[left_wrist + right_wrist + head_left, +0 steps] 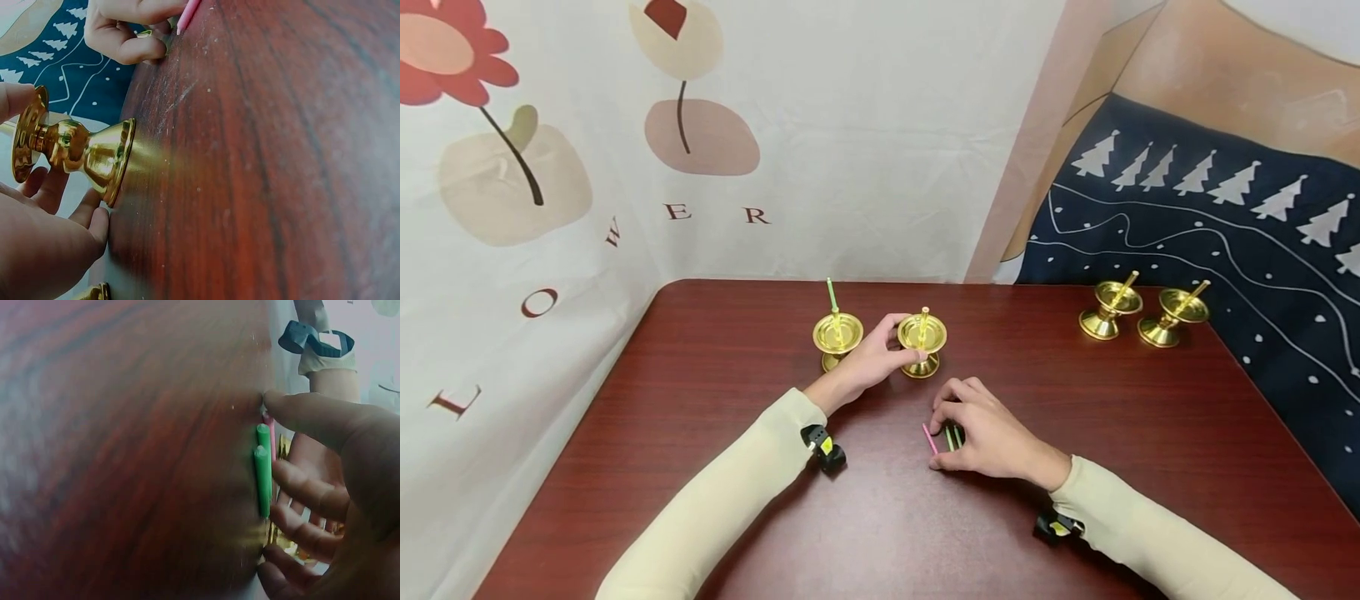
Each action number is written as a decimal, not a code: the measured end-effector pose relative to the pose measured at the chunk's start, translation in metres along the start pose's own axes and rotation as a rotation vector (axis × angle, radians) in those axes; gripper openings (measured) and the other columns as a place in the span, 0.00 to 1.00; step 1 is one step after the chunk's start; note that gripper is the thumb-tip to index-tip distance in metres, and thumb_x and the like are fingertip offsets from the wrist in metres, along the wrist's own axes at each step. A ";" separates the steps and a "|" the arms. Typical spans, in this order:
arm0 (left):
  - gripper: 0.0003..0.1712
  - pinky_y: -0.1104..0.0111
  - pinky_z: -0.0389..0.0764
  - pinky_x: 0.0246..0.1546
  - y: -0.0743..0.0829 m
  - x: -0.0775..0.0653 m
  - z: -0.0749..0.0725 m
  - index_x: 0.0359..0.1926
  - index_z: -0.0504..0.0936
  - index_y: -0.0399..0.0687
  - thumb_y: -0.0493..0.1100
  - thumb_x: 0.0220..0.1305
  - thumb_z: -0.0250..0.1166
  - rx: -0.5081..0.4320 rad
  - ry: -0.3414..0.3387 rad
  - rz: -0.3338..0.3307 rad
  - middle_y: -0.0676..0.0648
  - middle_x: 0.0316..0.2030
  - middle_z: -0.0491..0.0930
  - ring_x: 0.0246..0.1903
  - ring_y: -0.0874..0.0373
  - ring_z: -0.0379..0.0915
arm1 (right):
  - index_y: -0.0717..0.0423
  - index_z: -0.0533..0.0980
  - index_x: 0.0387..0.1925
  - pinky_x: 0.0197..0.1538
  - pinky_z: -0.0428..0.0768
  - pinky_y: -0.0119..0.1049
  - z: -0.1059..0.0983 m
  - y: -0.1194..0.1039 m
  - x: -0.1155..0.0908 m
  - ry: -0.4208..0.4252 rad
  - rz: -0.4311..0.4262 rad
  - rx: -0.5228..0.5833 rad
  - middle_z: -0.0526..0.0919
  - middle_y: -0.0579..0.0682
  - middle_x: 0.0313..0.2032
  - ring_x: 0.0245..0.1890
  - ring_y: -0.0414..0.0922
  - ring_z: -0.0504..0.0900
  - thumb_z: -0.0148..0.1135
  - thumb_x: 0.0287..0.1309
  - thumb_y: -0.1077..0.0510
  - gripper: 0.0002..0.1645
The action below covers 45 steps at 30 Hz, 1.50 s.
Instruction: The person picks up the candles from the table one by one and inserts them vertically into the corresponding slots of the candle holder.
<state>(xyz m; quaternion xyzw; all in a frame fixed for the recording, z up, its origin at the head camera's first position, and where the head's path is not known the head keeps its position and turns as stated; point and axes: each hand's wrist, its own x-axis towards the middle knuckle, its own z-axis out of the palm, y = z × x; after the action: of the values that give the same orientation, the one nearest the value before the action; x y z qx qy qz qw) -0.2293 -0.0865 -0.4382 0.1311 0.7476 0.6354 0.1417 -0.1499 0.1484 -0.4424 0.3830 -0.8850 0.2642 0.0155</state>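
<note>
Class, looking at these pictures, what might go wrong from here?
The right hand spans a pink stick and green sticks lying close together; picking one up might roll the others. The left hand holds one gold stand beside a second stand bearing a green stick, so a sideways bump might topple that one.

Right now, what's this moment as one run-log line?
Left hand: grips gold holder | right hand: at pink stick, grip unclear | two green sticks: on table

Sticks (930,439) lie on the table (737,333) before two candlesticks (847,335), left of the far-right pair (1102,322).
</note>
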 end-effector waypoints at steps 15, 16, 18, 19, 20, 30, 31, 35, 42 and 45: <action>0.38 0.56 0.73 0.68 -0.002 0.000 0.000 0.78 0.66 0.39 0.38 0.73 0.72 0.032 -0.003 -0.007 0.38 0.68 0.77 0.68 0.44 0.74 | 0.43 0.92 0.36 0.45 0.76 0.37 -0.006 0.019 0.009 -0.120 -0.105 0.149 0.84 0.34 0.37 0.42 0.39 0.77 0.85 0.56 0.60 0.09; 0.38 0.56 0.73 0.68 -0.002 -0.001 0.000 0.78 0.66 0.39 0.38 0.73 0.72 0.032 -0.003 -0.009 0.38 0.68 0.77 0.68 0.44 0.74 | 0.43 0.92 0.36 0.46 0.76 0.37 -0.006 0.019 0.010 -0.123 -0.111 0.143 0.84 0.34 0.37 0.42 0.39 0.77 0.85 0.56 0.60 0.09; 0.38 0.57 0.73 0.68 -0.002 -0.001 -0.001 0.78 0.66 0.39 0.38 0.73 0.71 0.028 -0.002 -0.010 0.38 0.67 0.77 0.67 0.44 0.74 | 0.44 0.91 0.35 0.46 0.77 0.38 -0.006 0.018 0.012 -0.128 -0.125 0.131 0.84 0.34 0.36 0.42 0.38 0.78 0.85 0.56 0.60 0.10; 0.38 0.57 0.73 0.68 -0.002 -0.002 -0.001 0.78 0.66 0.38 0.37 0.73 0.71 0.026 -0.002 -0.012 0.38 0.67 0.77 0.67 0.44 0.74 | 0.44 0.91 0.35 0.46 0.77 0.38 -0.006 0.017 0.013 -0.130 -0.131 0.124 0.84 0.34 0.36 0.42 0.38 0.78 0.85 0.56 0.61 0.09; 0.38 0.57 0.73 0.67 -0.001 -0.002 -0.001 0.78 0.66 0.38 0.37 0.73 0.71 0.026 -0.002 -0.013 0.38 0.67 0.77 0.67 0.45 0.74 | 0.43 0.91 0.34 0.47 0.77 0.39 -0.006 0.017 0.014 -0.132 -0.136 0.117 0.84 0.33 0.35 0.41 0.38 0.78 0.85 0.56 0.61 0.09; 0.39 0.60 0.75 0.65 -0.001 -0.002 0.000 0.79 0.66 0.38 0.39 0.73 0.71 0.024 -0.003 -0.030 0.38 0.66 0.79 0.65 0.46 0.75 | 0.44 0.87 0.33 0.45 0.79 0.39 -0.009 0.016 0.023 -0.161 -0.131 0.069 0.81 0.30 0.31 0.37 0.35 0.78 0.78 0.62 0.62 0.09; 0.39 0.59 0.75 0.65 -0.001 -0.002 0.000 0.78 0.66 0.38 0.39 0.73 0.72 0.025 -0.003 -0.030 0.38 0.66 0.79 0.66 0.46 0.75 | 0.44 0.87 0.33 0.45 0.79 0.38 -0.010 0.017 0.024 -0.163 -0.125 0.082 0.82 0.30 0.31 0.36 0.35 0.78 0.78 0.64 0.62 0.09; 0.39 0.58 0.73 0.67 0.001 -0.003 -0.001 0.78 0.67 0.38 0.40 0.72 0.72 0.031 -0.003 -0.027 0.38 0.66 0.79 0.66 0.46 0.75 | 0.49 0.88 0.40 0.45 0.81 0.37 -0.017 0.019 0.027 -0.158 -0.105 0.178 0.85 0.34 0.35 0.37 0.35 0.80 0.74 0.71 0.63 0.05; 0.38 0.57 0.69 0.71 0.001 -0.002 -0.003 0.77 0.66 0.37 0.40 0.74 0.71 0.031 -0.030 -0.010 0.37 0.67 0.79 0.68 0.46 0.72 | 0.58 0.87 0.51 0.50 0.82 0.38 -0.030 0.027 0.033 -0.054 -0.174 0.301 0.87 0.46 0.44 0.43 0.40 0.82 0.66 0.76 0.70 0.10; 0.37 0.56 0.67 0.73 0.001 -0.002 -0.004 0.78 0.66 0.36 0.39 0.75 0.70 0.028 -0.040 0.005 0.36 0.69 0.77 0.70 0.47 0.70 | 0.58 0.87 0.48 0.49 0.81 0.36 -0.034 0.028 0.040 0.045 -0.200 0.322 0.87 0.49 0.44 0.43 0.43 0.82 0.66 0.74 0.73 0.10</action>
<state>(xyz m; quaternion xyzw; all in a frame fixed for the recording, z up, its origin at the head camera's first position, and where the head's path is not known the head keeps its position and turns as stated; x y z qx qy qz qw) -0.2287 -0.0910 -0.4367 0.1477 0.7531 0.6226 0.1532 -0.2027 0.1538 -0.4168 0.4605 -0.7884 0.4079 -0.0002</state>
